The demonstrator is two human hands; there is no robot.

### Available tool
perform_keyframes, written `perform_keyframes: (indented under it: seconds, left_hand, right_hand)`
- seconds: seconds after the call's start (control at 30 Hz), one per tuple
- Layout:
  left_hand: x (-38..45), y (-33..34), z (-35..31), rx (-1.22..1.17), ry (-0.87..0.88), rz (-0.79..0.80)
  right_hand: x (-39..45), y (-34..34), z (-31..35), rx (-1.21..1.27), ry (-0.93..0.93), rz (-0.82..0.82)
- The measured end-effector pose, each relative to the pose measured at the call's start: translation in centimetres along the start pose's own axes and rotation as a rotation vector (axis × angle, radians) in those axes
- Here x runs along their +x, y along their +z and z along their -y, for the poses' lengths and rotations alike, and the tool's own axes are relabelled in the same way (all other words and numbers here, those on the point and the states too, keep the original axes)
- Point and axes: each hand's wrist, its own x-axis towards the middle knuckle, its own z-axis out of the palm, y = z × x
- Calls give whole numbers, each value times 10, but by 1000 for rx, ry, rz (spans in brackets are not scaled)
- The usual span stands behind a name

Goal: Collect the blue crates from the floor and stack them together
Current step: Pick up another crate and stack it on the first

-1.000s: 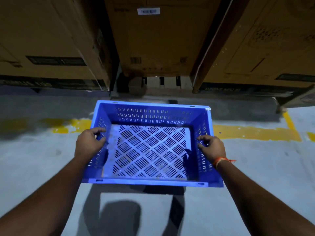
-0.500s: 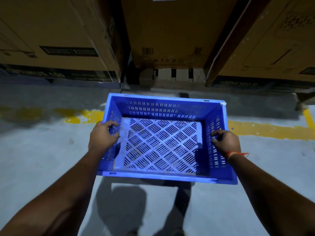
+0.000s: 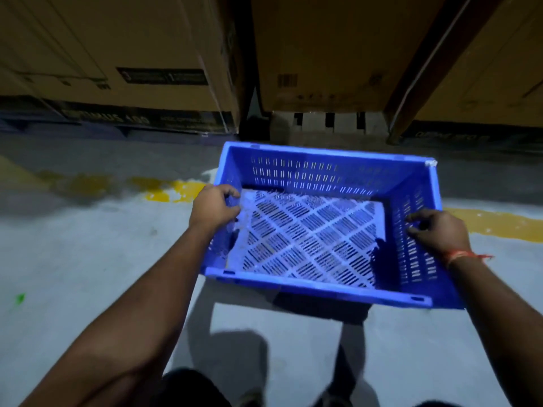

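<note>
A person carries 1 blue crate (image 3: 323, 230) w/ both hands above a grey concrete floor (image 3: 73, 259), its shadow cast beneath. Left hand (image 3: 213, 208) grips the crate's left wall, fingers curled over the rim; right hand (image 3: 440, 233), an orange thread (image 3: 461, 255) at the wrist, grips the right wall the same way. Crate is empty, tilted slightly. Cardboard boxes (image 3: 117, 54) stand behind a worn yellow floor line (image 3: 173, 190).

Single head camera, looking forward-down, close over floor (image 3: 88, 259)
</note>
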Motion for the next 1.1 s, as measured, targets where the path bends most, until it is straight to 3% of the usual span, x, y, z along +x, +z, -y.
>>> perform_keyframes:
  seconds: [0.43, 1.1]
  left_hand:
    - [8, 12, 6, 160, 117, -49]
    - [-3, 2, 3, -4, 51, -33]
  right_hand:
    - [1, 7, -4, -52, -9, -23]
    - [-6, 2, 6, 43, 72, -30]
